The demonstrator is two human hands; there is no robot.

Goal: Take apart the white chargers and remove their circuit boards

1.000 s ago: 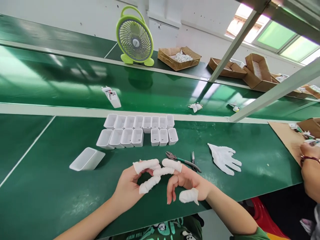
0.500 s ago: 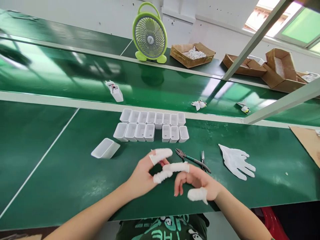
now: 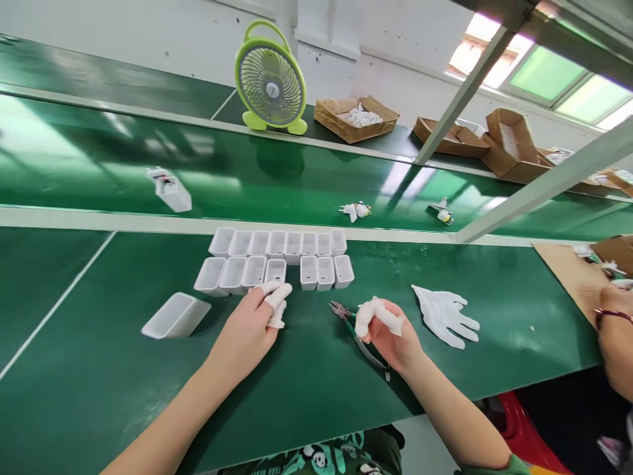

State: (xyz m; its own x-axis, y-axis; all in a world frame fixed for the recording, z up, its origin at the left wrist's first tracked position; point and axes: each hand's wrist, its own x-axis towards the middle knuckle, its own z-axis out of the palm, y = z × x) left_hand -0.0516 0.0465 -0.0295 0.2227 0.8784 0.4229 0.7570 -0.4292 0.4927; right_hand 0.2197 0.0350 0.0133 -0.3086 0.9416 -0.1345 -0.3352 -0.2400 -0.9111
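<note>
My left hand (image 3: 251, 324), with white finger covers on its thumb and fingers, reaches to the front row of white plastic boxes. Its fingertips are at the near side of one open-topped box (image 3: 275, 269), overlapping its lower edge; the fingers are apart, and no grip on the box shows. My right hand (image 3: 393, 333) hovers over the pliers (image 3: 363, 340), its covered thumb and forefinger curled together. Whatever lies between them, if anything, I cannot make out. A larger white box (image 3: 175, 316) lies tipped at the left.
A white glove (image 3: 448, 315) lies right of the pliers. Behind the boxes, a green belt (image 3: 277, 188) carries small white parts (image 3: 356, 210) and a white unit (image 3: 171, 190). A green fan (image 3: 271, 79) and cardboard boxes (image 3: 356, 119) stand beyond. At far right shows another person's hand (image 3: 618, 330).
My hands have come apart. The left has moved left and forward to the boxes; the right has lifted and curled its fingers. The view has turned right, bringing another person's hand into sight.
</note>
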